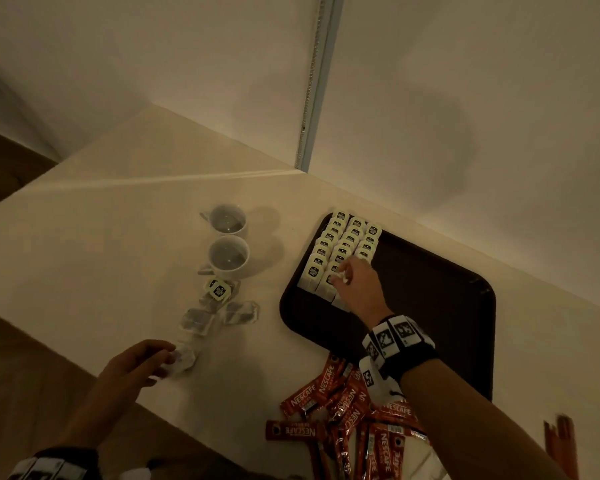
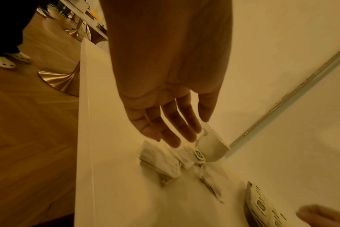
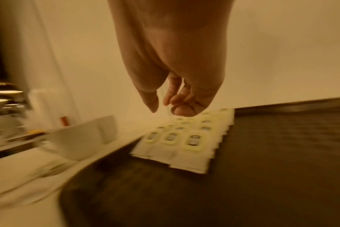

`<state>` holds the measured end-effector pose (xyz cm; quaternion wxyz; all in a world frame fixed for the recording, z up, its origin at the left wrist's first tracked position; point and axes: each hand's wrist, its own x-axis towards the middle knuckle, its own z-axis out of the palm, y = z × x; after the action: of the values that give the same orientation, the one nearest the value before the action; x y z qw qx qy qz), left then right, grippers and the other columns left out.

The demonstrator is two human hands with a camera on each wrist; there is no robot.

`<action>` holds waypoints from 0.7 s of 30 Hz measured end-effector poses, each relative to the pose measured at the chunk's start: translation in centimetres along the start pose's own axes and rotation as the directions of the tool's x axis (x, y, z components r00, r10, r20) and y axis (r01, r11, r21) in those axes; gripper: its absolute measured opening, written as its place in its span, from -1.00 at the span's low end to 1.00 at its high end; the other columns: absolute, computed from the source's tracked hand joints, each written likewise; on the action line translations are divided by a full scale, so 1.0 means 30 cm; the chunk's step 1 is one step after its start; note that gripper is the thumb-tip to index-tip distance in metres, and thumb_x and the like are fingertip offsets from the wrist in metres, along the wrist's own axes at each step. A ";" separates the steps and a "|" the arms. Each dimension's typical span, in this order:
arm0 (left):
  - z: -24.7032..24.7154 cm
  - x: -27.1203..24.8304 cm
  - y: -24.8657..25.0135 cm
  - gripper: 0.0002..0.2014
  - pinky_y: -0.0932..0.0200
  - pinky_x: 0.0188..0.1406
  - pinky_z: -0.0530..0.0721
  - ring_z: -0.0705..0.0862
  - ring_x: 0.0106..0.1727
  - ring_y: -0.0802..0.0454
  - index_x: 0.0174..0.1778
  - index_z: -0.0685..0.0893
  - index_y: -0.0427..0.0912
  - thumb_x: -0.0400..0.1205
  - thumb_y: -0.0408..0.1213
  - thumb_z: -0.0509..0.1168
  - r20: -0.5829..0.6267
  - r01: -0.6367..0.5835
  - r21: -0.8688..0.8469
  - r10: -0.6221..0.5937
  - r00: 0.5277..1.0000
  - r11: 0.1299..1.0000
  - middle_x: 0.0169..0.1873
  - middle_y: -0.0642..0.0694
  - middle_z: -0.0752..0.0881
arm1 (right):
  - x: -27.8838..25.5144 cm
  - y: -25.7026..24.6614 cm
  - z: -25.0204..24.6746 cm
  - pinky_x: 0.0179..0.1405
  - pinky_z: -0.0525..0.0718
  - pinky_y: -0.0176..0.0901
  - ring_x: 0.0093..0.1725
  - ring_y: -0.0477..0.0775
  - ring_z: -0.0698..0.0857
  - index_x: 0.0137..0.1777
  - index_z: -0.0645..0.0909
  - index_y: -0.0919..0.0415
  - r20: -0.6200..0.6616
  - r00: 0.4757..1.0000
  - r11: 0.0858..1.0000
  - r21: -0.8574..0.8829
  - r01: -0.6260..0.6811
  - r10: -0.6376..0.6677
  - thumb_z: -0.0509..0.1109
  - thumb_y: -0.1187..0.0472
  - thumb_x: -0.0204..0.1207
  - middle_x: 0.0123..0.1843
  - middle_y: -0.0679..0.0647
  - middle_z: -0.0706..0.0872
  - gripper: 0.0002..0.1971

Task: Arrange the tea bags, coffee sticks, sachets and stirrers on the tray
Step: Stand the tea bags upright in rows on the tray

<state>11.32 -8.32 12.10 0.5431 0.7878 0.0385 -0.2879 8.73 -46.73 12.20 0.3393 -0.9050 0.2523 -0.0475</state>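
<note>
A pale table (image 1: 125,216) fills the scene, and at its right end sits a dark brown tray (image 1: 440,289) against the wall. Tea bags (image 1: 340,251) lie in three overlapping rows in the tray's far left corner. The right hand (image 1: 359,285) hovers over the near end of those rows, fingers curled and thumb apart; whether it pinches anything I cannot tell. Red coffee sticks (image 1: 340,407) lie heaped on the table at the tray's near edge. Two white cups (image 1: 228,237) stand left of the tray, and loose tea bags (image 1: 219,306) lie scattered just in front of them. The left hand (image 1: 132,367) reaches in, fingers straight and relaxed, fingertips at the nearest loose bag (image 1: 184,360), nothing gripped.
</note>
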 end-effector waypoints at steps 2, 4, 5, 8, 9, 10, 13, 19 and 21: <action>0.006 -0.002 -0.006 -0.87 0.02 -0.12 0.58 0.68 -0.07 -0.28 -0.01 0.70 -0.18 0.67 -0.39 0.23 -0.022 -0.022 0.026 0.022 1.000 0.999 -0.08 -0.23 0.75 | -0.045 -0.095 0.068 -0.12 0.56 -0.15 -0.16 -0.02 0.53 -0.03 0.58 0.22 0.153 0.958 0.970 0.043 0.239 -0.243 0.43 0.23 0.48 -0.10 0.04 0.55 -0.87; 0.021 0.000 -0.012 -0.89 0.19 -0.19 0.59 0.68 -0.08 -0.17 0.01 0.66 -0.08 0.61 -0.36 0.35 -0.085 -0.091 0.144 0.104 0.991 0.985 -0.03 -0.18 0.70 | -0.084 -0.172 0.167 0.00 0.57 -0.09 -0.07 0.05 0.56 0.05 0.61 0.25 0.353 0.854 0.919 0.051 0.390 -0.382 0.42 0.24 0.48 -0.03 0.11 0.58 -0.83; 0.030 0.006 -0.019 -0.81 0.24 -0.20 0.57 0.65 -0.06 -0.13 0.06 0.64 -0.06 0.57 -0.33 0.41 -0.116 -0.124 0.245 0.156 0.981 0.962 0.01 -0.15 0.66 | -0.095 -0.202 0.218 0.06 0.54 -0.10 0.01 0.08 0.57 0.11 0.61 0.26 0.421 0.817 0.907 0.036 0.420 -0.395 0.39 0.23 0.50 0.05 0.14 0.58 -0.79; 0.056 0.039 -0.046 -0.46 0.07 0.11 0.49 0.51 0.18 -0.16 0.31 0.54 -0.10 0.44 -0.18 0.55 -0.136 -0.088 0.507 0.180 0.974 0.857 0.17 -0.17 0.53 | -0.109 -0.272 0.348 0.17 0.51 -0.06 0.20 0.16 0.53 0.23 0.54 0.26 0.497 0.786 0.879 -0.090 0.469 -0.368 0.29 0.21 0.54 0.19 0.19 0.55 -0.72; 0.066 0.052 -0.059 -0.37 0.01 0.21 0.42 0.46 0.25 -0.19 0.37 0.51 -0.12 0.41 -0.10 0.56 -0.123 -0.054 0.573 0.152 0.981 0.818 0.23 -0.18 0.49 | -0.111 -0.288 0.378 0.18 0.53 0.01 0.22 0.20 0.52 0.24 0.52 0.26 0.505 0.790 0.868 -0.146 0.474 -0.347 0.24 0.21 0.55 0.21 0.21 0.53 -0.71; 0.075 0.062 -0.072 -0.32 0.01 0.26 0.37 0.41 0.29 -0.20 0.40 0.47 -0.13 0.41 -0.04 0.55 -0.105 -0.035 0.626 0.128 0.986 0.779 0.27 -0.17 0.46 | -0.113 -0.297 0.404 0.18 0.55 0.06 0.24 0.24 0.50 0.25 0.49 0.26 0.514 0.800 0.861 -0.205 0.465 -0.309 0.21 0.22 0.56 0.23 0.22 0.50 -0.71; 0.098 0.075 -0.090 -0.35 0.09 0.24 0.37 0.33 0.27 -0.13 0.41 0.43 -0.12 0.46 -0.05 0.51 -0.083 -0.020 0.656 0.098 0.992 0.755 0.29 -0.15 0.40 | -0.118 -0.315 0.446 0.19 0.53 0.06 0.30 0.26 0.43 0.33 0.38 0.26 0.509 0.832 0.801 -0.393 0.452 -0.220 0.18 0.26 0.61 0.33 0.25 0.43 -0.69; 0.091 0.091 -0.092 -0.44 0.09 0.08 0.50 0.39 0.09 -0.08 0.24 0.49 -0.19 0.40 -0.14 0.56 -0.053 -0.046 0.626 0.101 0.994 0.778 0.13 -0.13 0.37 | -0.109 -0.313 0.452 0.20 0.50 0.05 0.27 0.31 0.50 0.31 0.40 0.30 0.560 0.821 0.823 -0.414 0.389 -0.106 0.25 0.18 0.61 0.32 0.28 0.46 -0.67; 0.089 0.098 -0.080 -0.53 0.09 0.05 0.47 0.35 0.04 -0.06 0.10 0.49 -0.16 0.40 -0.18 0.56 -0.042 -0.063 0.644 0.117 0.992 0.763 0.08 -0.11 0.32 | -0.112 -0.308 0.430 0.07 0.49 -0.05 0.20 0.28 0.54 0.21 0.50 0.29 0.575 0.807 0.867 -0.323 0.379 -0.138 0.31 0.18 0.58 0.24 0.27 0.52 -0.73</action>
<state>11.78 -10.43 7.98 0.2529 0.9376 -0.0783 -0.2255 13.05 -31.55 8.52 0.1814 -0.9594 0.0232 0.2149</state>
